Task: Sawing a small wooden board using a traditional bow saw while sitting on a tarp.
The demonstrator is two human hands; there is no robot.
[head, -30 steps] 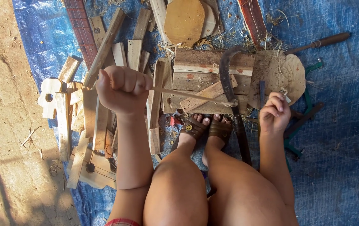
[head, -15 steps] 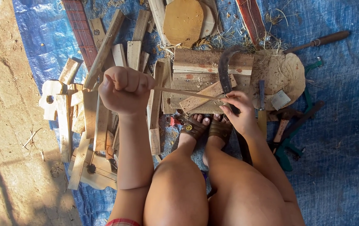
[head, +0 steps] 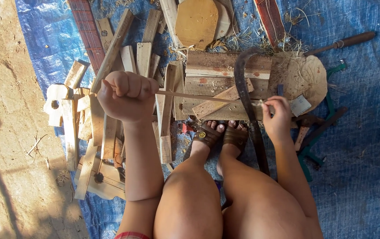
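The person sits on a blue tarp (head: 367,146) with both knees raised and two sandalled feet (head: 221,135) set side by side against the wood pile. One thin wooden strip (head: 198,96) runs level between the two hands, above the feet and across the stacked boards.

The left hand (head: 125,95) is clenched in a fist around the left end of the strip, knuckles up, four fingers curled tight. The right hand (head: 277,117) is closed on the right end of the strip, fingertips pinching it where it meets one curved dark blade (head: 245,95). The blade stands roughly upright in the view, its hooked tip near the top boards and its lower part passing beside the right foot. Whether the right hand also touches the blade cannot be told.

Behind the strip lie two broad weathered boards (head: 227,66), one above the other, with one narrower slat (head: 216,104) set aslant over them. One round wooden disc (head: 307,75) lies just right of the boards. One rounded tan board (head: 196,20) lies at the top. To the left lies a loose heap of short offcuts (head: 110,128), too many and too overlapped to count. One long-handled tool (head: 340,43) lies at the upper right, well apart from the hands. Bare earth (head: 8,146) borders the tarp on the left.
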